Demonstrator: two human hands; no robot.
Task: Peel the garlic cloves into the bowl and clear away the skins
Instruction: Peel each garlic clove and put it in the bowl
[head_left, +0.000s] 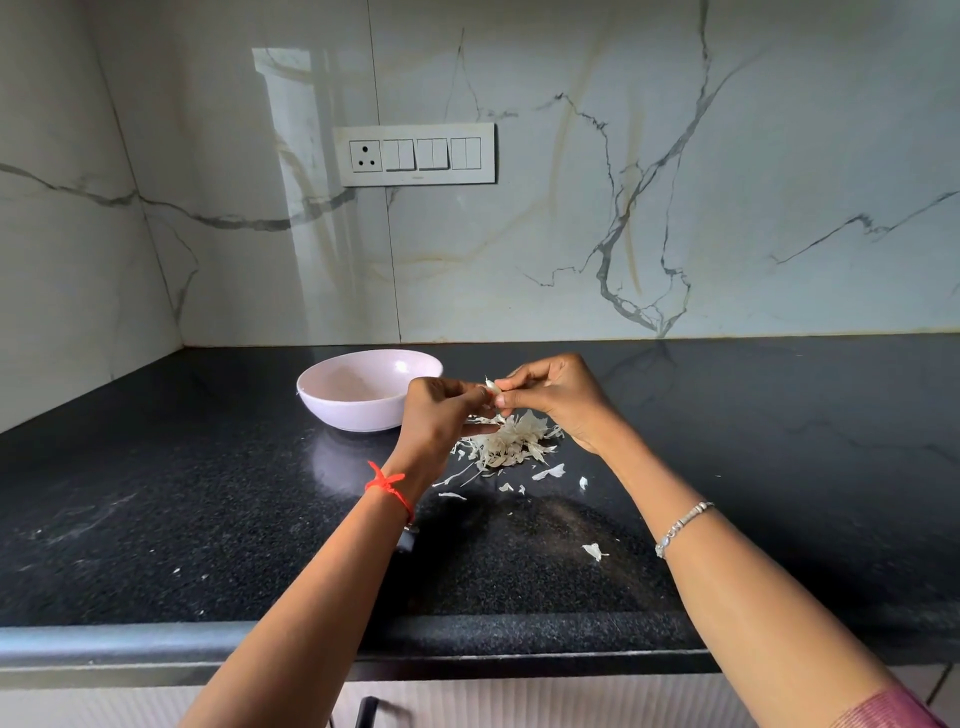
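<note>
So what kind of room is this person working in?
Most likely a home kitchen: a dark stone countertop, a marble-look backsplash with a socket-and-switch panel, and a bowl beside a pile of garlic skins.

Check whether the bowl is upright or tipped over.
Upright: the bowl sits on its base on the counter, opening facing up. The left hand hides its right edge.

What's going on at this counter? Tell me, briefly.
A person is peeling garlic. The left hand and right hand pinch one garlic clove above a pile of skins on the black counter. The pale bowl stands just left of them; its contents cannot be told. Loose scraps lie nearer the edge, not yet cleared.
</note>
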